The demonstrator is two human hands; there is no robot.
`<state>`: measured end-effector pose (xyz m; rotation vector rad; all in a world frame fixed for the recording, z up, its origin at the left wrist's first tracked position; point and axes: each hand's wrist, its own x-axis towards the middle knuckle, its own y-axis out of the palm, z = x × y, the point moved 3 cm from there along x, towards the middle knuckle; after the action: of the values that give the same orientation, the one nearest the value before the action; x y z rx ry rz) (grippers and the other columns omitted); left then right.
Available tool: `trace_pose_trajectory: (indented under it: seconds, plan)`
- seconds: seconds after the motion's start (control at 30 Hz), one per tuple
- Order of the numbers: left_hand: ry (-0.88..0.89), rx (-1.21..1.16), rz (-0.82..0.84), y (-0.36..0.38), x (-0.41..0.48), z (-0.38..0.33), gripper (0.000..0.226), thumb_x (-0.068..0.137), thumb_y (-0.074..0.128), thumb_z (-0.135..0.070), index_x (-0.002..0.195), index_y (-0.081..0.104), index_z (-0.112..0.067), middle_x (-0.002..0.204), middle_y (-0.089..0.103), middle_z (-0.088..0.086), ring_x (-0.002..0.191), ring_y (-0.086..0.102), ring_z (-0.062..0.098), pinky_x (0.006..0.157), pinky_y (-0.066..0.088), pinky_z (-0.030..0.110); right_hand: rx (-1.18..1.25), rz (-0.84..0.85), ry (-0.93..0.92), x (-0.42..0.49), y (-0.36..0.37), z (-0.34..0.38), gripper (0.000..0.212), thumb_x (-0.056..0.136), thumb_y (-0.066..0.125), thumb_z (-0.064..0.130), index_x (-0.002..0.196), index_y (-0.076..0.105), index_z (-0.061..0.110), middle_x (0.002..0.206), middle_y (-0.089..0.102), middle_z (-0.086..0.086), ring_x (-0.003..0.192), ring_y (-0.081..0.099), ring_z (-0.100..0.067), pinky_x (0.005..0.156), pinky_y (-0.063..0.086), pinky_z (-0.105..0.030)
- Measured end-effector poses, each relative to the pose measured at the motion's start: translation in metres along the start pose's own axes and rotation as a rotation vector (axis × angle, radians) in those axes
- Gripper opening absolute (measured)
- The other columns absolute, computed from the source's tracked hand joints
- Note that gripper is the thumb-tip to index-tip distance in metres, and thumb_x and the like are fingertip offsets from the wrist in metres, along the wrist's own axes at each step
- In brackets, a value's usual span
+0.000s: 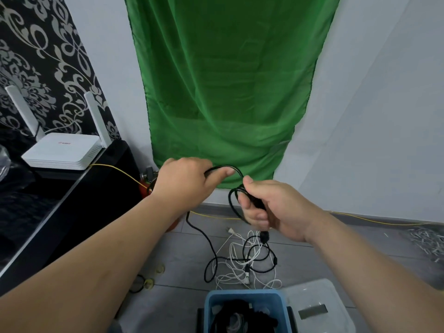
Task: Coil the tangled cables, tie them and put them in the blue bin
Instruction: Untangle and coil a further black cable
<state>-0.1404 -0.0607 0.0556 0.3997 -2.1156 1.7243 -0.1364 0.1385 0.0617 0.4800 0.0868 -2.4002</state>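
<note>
My left hand (185,179) grips a black cable (236,170) and holds it up in front of the green cloth. The cable arcs over to my right hand (274,207), which holds a few small loops of the same cable, with its plug end sticking out below the fist. From my left hand the rest of the cable hangs down to the floor, into a tangle of black and white cables (242,263). The blue bin (245,296) stands at the bottom centre with dark cables inside.
A black cabinet (79,203) at left carries a white router (62,150). A thin yellow cord (360,218) runs along the wall base. A clear plastic lid (317,306) lies right of the bin. Small rings lie on the tiles (149,282). A green cloth (228,92) hangs on the wall.
</note>
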Motion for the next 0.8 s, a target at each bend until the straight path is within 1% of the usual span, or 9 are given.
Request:
trace_pose_trajectory:
  seconds: [0.07,0.17,0.23,0.33,0.4,0.57,0.63,0.7,0.8]
  plan:
    - [0.015,0.008,0.106,0.005,-0.001,-0.002,0.07,0.093,0.017,-0.08,0.061,0.042,-0.023,0.054,0.046,-0.004,0.064,0.061,0.03,0.066,0.041,0.034,0.153,0.079,-0.014,-0.002,0.006,0.004,0.047,0.108,0.036,0.041,0.072,0.05,0.015,0.055,0.026,-0.002,0.049,0.023,-0.017,0.051,0.023,-0.031]
    - [-0.034,-0.242,0.385,0.025,-0.006,-0.004,0.047,0.101,0.033,-0.058,0.084,0.057,-0.022,0.078,0.065,0.005,0.078,0.063,0.032,0.069,0.048,0.037,0.442,0.111,-0.079,-0.005,0.008,0.013,0.04,0.104,0.038,0.037,0.072,0.047,0.016,0.053,0.024,0.002,0.049,0.019,-0.017,0.051,0.018,-0.031]
    - [-0.057,-0.255,0.596,0.039,-0.016,-0.004,0.029,0.106,0.041,-0.041,0.096,0.058,-0.02,0.087,0.066,0.004,0.083,0.062,0.027,0.073,0.048,0.035,0.642,0.093,-0.161,-0.008,0.003,0.022,0.035,0.102,0.036,0.031,0.072,0.047,0.016,0.053,0.026,0.002,0.05,0.019,-0.016,0.051,0.018,-0.031]
    - [-0.095,-0.187,0.904,0.06,-0.038,0.007,0.024,0.104,0.045,-0.032,0.085,0.053,-0.021,0.081,0.06,-0.003,0.077,0.057,0.019,0.071,0.044,0.032,0.798,-0.031,-0.29,-0.009,-0.012,0.03,0.034,0.105,0.033,0.028,0.077,0.049,0.016,0.057,0.032,0.002,0.051,0.027,-0.016,0.052,0.027,-0.029]
    - [-0.101,-0.174,0.998,0.067,-0.048,0.008,0.03,0.102,0.047,-0.033,0.077,0.052,-0.019,0.075,0.061,0.0,0.071,0.056,0.019,0.072,0.047,0.036,0.808,-0.202,-0.323,-0.004,-0.024,0.027,0.035,0.107,0.035,0.031,0.082,0.053,0.015,0.062,0.038,0.001,0.054,0.034,-0.016,0.057,0.032,-0.029]
    - [0.106,-0.117,0.91,0.058,-0.055,-0.038,0.009,0.101,0.045,-0.024,0.098,0.053,-0.027,0.095,0.065,-0.001,0.089,0.062,0.024,0.078,0.051,0.037,0.756,-0.549,-0.378,0.013,-0.048,0.01,0.031,0.109,0.044,0.03,0.095,0.059,0.008,0.068,0.064,-0.005,0.064,0.06,-0.018,0.068,0.05,-0.03]
    - [0.191,-0.121,0.857,0.051,-0.058,-0.058,0.015,0.102,0.046,-0.024,0.113,0.055,-0.027,0.106,0.069,0.002,0.097,0.066,0.026,0.084,0.054,0.04,0.653,-0.623,-0.399,0.018,-0.057,0.004,0.026,0.109,0.048,0.027,0.099,0.06,0.006,0.072,0.07,-0.007,0.068,0.065,-0.019,0.069,0.056,-0.029]
    - [0.229,-0.173,0.796,0.044,-0.057,-0.068,0.016,0.105,0.045,-0.03,0.117,0.054,-0.026,0.107,0.07,0.004,0.096,0.065,0.026,0.081,0.053,0.039,0.445,-0.714,-0.393,0.02,-0.064,-0.002,0.024,0.107,0.053,0.025,0.098,0.063,0.004,0.077,0.073,-0.01,0.07,0.067,-0.02,0.069,0.057,-0.029]
    - [0.278,-0.271,0.615,0.026,-0.043,-0.073,0.018,0.105,0.045,-0.036,0.108,0.056,-0.023,0.096,0.069,0.007,0.087,0.064,0.03,0.073,0.051,0.038,0.019,-0.777,-0.351,0.017,-0.068,-0.01,0.026,0.103,0.061,0.022,0.087,0.069,0.003,0.075,0.075,-0.01,0.067,0.067,-0.019,0.068,0.059,-0.033]
